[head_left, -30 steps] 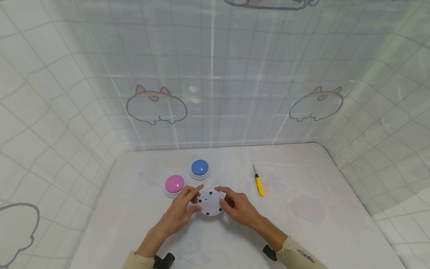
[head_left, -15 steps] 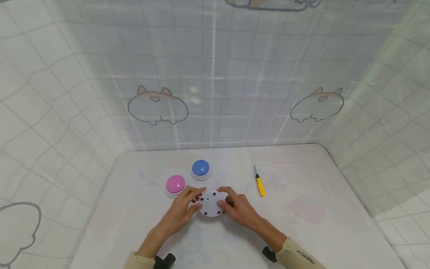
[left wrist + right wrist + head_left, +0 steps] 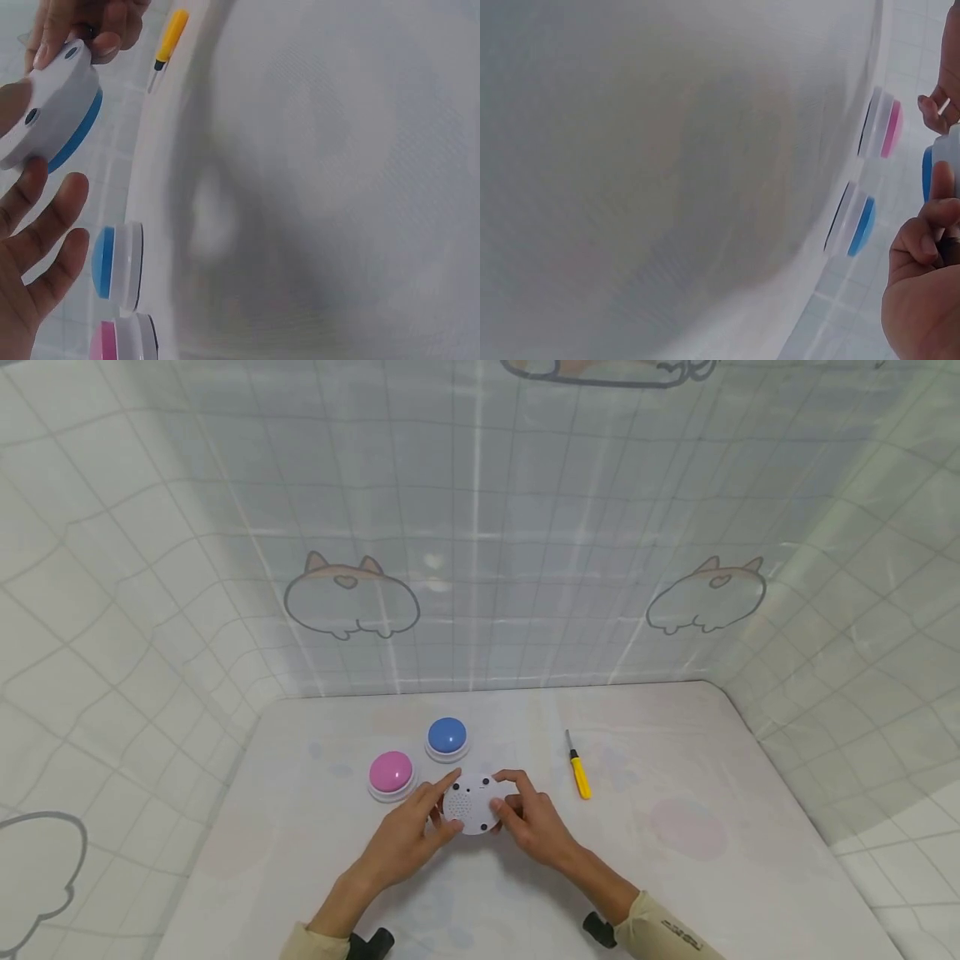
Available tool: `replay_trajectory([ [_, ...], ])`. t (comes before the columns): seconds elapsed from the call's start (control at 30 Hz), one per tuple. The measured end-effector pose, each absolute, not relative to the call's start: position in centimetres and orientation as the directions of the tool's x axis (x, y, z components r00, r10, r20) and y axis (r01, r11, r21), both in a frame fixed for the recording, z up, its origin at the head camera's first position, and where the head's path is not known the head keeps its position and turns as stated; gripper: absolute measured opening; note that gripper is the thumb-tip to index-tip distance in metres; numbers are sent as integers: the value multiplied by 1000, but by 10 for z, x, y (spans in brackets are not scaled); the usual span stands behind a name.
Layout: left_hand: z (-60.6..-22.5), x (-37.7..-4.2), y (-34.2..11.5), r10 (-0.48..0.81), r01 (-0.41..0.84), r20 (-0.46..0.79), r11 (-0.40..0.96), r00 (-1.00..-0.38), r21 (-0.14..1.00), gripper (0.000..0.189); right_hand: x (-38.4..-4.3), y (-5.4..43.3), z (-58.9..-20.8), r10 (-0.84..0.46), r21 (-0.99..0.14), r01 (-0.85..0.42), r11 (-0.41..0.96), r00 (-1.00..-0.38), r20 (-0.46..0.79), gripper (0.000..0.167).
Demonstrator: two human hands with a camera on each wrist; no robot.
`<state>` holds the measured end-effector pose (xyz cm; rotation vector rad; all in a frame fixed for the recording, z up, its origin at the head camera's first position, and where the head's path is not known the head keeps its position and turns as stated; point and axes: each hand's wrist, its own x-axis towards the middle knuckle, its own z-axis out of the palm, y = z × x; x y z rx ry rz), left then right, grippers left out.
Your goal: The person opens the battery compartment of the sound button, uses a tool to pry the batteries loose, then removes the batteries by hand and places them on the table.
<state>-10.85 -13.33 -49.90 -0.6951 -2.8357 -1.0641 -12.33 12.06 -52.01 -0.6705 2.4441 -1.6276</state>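
Between both hands, upside down, is a round white push button; its underside faces up, with black round spots and a patch of small holes. Its blue cap points away and downward in the left wrist view. The left hand holds the left edge, thumb on the underside and index finger at the far rim, with other fingers spread loosely. At the right edge, the right hand pinches it, thumb on the underside and fingers curled beneath. Nearby stand a pink push button and a blue push button, domes up.
A screwdriver with a yellow handle lies right of the hands, its tip toward the back. The white-covered table ends at a curtain-like wall with a grid and animal drawings. Dark wrist devices sit below the forearms.
The held push button has turned clockwise in the hands and risen slightly in the head view. The left thumb has slid inward over its near edge. Other objects have stayed put.
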Motion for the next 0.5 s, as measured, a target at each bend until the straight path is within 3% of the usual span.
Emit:
replay_trajectory([
  [0.17, -499, -108, -132, 393, 425, 186, 704, -901, 569, 92, -122, 120, -519, -441, -935, -219, 281, -894, 77, 38],
  [0.5, -499, -110, -133, 378, 452, 250, 710, -891, 539, 82, -122, 117, -516, -445, -946, -158, 284, -896, 17, 39],
])
